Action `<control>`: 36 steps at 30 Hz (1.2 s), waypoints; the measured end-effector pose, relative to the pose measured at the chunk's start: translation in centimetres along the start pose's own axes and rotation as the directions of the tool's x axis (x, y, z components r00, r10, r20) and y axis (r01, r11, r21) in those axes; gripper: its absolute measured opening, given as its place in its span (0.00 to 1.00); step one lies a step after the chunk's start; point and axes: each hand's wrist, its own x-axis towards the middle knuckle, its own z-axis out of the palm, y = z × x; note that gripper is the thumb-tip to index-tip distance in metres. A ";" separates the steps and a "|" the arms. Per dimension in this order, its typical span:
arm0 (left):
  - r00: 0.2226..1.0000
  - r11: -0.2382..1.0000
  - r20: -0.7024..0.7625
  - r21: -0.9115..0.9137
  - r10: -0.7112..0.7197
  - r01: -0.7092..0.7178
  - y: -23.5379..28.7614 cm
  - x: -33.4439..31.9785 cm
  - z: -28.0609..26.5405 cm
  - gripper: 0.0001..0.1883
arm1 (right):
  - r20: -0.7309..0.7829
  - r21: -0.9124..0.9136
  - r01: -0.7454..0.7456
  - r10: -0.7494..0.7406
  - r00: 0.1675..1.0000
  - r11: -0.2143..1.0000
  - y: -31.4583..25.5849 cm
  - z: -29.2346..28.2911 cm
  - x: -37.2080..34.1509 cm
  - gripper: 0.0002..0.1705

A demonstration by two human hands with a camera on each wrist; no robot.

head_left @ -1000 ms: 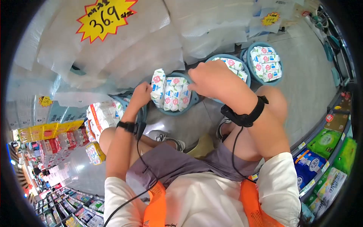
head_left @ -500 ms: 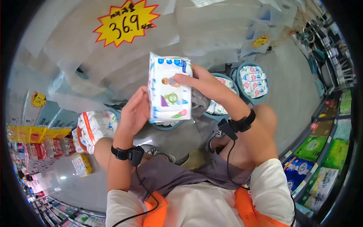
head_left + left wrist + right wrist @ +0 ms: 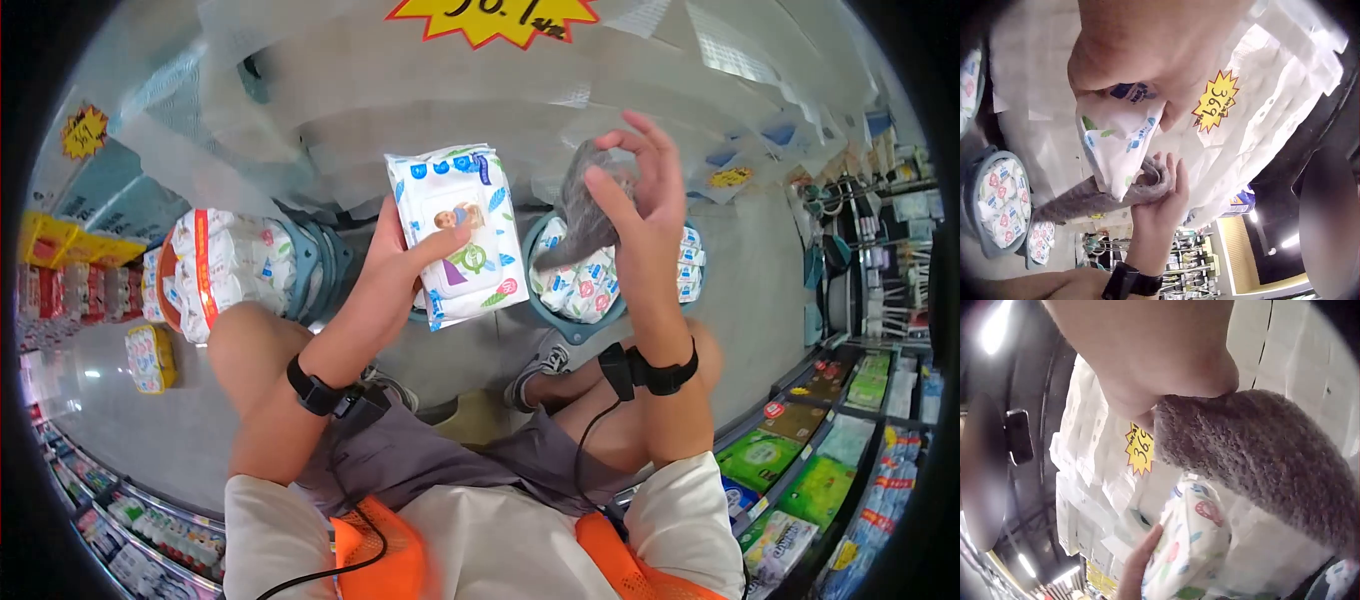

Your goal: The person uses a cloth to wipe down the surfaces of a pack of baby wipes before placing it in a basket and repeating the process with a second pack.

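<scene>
My left hand grips a white pack of wet wipes by its left side, the thumb lying across the printed front. The pack is held up, label toward the head camera. To its right, my right hand holds a fuzzy grey cloth between thumb and fingers, apart from the pack. In the left wrist view the cloth curls over at the right hand's fingers and hangs down. The right wrist view has the cloth large, with the pack beyond it.
Behind the hands stand plastic-wrapped goods with a yellow price sign. A blue-grey tub of similar packs sits on the floor, another behind it. Stacked tubs and a red-banded bundle are at left. Shelves line the right.
Both hands were low at a tub, then the pack came up between them. Now the left hand has it by the side, and the right hand has moved away rightward with the grey cloth.
</scene>
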 end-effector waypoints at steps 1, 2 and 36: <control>1.000 1.000 -0.002 -0.012 -0.002 0.002 -0.2 0.1 -0.1 0.37 | 0.042 -0.045 0.076 -0.075 0.996 0.996 -0.4 0.1 -0.1 0.41; 1.000 1.000 -0.002 -0.020 -0.002 0.002 -0.2 0.2 -0.2 0.37 | 0.087 -0.083 0.159 -0.151 0.985 0.984 -0.6 0.3 -0.2 0.41; 0.991 0.992 0.039 0.013 0.124 -0.125 0.4 -1.6 -0.2 0.30 | 0.399 -0.442 0.574 -0.422 0.814 0.689 0.8 4.8 -1.8 0.17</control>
